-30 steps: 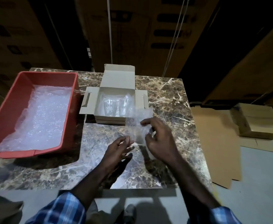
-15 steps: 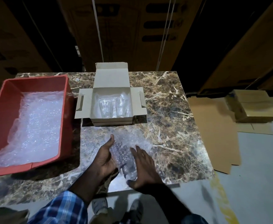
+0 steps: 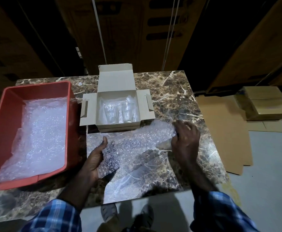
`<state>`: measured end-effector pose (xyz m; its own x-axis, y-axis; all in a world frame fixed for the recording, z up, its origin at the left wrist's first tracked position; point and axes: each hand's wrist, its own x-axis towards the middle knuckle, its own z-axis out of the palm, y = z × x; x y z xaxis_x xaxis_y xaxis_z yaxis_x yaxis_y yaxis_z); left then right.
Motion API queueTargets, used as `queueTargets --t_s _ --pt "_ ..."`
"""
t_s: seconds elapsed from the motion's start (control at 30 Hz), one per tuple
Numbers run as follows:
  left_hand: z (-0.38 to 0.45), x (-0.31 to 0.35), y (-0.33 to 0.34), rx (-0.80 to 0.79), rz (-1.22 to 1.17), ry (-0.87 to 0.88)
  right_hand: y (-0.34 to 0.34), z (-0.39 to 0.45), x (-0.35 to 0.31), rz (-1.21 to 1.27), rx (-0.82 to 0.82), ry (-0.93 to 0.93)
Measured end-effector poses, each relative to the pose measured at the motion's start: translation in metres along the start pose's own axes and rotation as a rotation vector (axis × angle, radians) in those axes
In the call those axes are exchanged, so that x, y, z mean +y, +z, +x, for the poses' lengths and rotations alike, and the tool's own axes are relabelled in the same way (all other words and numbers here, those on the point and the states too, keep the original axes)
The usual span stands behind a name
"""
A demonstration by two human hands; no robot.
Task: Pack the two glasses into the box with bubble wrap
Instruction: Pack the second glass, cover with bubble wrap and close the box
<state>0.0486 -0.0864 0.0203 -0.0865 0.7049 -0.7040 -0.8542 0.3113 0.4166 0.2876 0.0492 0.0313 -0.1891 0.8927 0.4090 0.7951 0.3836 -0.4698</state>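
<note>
An open cardboard box (image 3: 118, 127) stands mid-table with its lid and side flaps spread. Two clear glasses stand side by side inside it on bubble wrap, the left glass (image 3: 110, 113) next to the right glass (image 3: 127, 112). A loose sheet of bubble wrap (image 3: 137, 141) lies stretched on the table in front of the box. My left hand (image 3: 96, 159) holds the sheet's near-left end, thumb up beside it. My right hand (image 3: 185, 137) grips the sheet's far-right end, fingers curled over it.
A red plastic tub (image 3: 8, 118) lined with more bubble wrap (image 3: 41, 131) sits at the table's left. The marble table (image 3: 175, 91) ends just right of my right hand. Flat cardboard (image 3: 224, 129) and stacked boxes (image 3: 264, 104) lie on the floor to the right.
My hands have moved apart, the right hand going right and away from me with one end of the sheet, so the bunched bubble wrap is now stretched out before the box.
</note>
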Motion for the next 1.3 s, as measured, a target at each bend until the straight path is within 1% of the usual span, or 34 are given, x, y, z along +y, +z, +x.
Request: queueTargets --t_s 0.1,0.17,0.2,0.27,0.33,0.43,0.5,0.53,0.6,0.77,0.83,0.87,0.9,0.93,0.97,1.03,1.07,1.1,1.17,1.23,1.3 --pt "0.002 0.001 0.008 -0.027 0.104 0.009 -0.020 0.016 -0.001 -0.009 0.158 -0.141" --pt "0.002 0.004 0.003 -0.024 0.139 0.041 -0.027 0.008 -0.003 -0.018 0.202 -0.212" --pt "0.003 0.005 -0.004 0.002 0.161 0.083 -0.026 -0.002 -0.003 -0.017 0.192 -0.231" --pt "0.007 0.004 -0.023 0.102 0.272 0.159 -0.020 -0.025 0.001 -0.028 0.088 -0.252" --pt "0.007 -0.001 -0.037 0.199 0.436 0.203 -0.004 -0.045 0.015 -0.092 -0.081 -0.247" --pt "0.006 -0.011 -0.051 0.368 0.710 0.294 0.022 -0.065 0.036 -0.192 -0.377 -0.185" --pt "0.011 -0.013 -0.066 0.439 0.914 0.364 0.032 -0.072 0.042 -0.241 -0.521 -0.159" --pt "0.014 -0.013 -0.069 0.463 1.000 0.399 0.035 -0.074 0.044 -0.248 -0.555 -0.142" --pt "0.020 -0.014 -0.070 0.527 1.120 0.491 0.037 -0.075 0.046 -0.248 -0.560 -0.101" --pt "0.007 -0.029 -0.041 0.688 1.317 0.701 0.028 -0.068 0.042 -0.278 -0.456 -0.054" --pt "0.006 -0.038 -0.033 0.758 1.412 0.854 0.032 -0.066 0.034 -0.251 -0.461 -0.087" --pt "0.006 -0.043 -0.030 0.786 1.494 0.936 0.037 -0.066 0.028 -0.230 -0.488 -0.122" --pt "0.006 -0.047 -0.028 0.781 1.601 1.009 0.043 -0.069 0.021 -0.208 -0.527 -0.166" --pt "0.008 -0.052 -0.025 0.729 1.721 1.066 0.050 -0.072 0.014 -0.185 -0.572 -0.216" --pt "0.011 -0.057 -0.023 0.634 1.840 1.090 0.057 -0.076 0.008 -0.168 -0.618 -0.266" --pt "0.018 -0.072 -0.027 0.418 2.003 1.009 0.069 -0.084 0.000 -0.159 -0.696 -0.327" --pt "0.022 -0.079 -0.035 0.341 2.043 0.933 0.072 -0.085 -0.001 -0.163 -0.729 -0.328" --pt "0.025 -0.085 -0.044 0.301 2.062 0.859 0.073 -0.084 0.000 -0.172 -0.757 -0.311" --pt "0.029 -0.092 -0.061 0.276 2.073 0.775 0.070 -0.075 0.012 -0.206 -0.805 -0.245" --pt "0.029 -0.091 -0.070 0.271 2.113 0.755 0.063 -0.059 0.032 -0.241 -0.830 -0.174" --pt "0.027 -0.086 -0.075 0.273 2.136 0.743 0.055 -0.042 0.057 -0.281 -0.816 -0.093"
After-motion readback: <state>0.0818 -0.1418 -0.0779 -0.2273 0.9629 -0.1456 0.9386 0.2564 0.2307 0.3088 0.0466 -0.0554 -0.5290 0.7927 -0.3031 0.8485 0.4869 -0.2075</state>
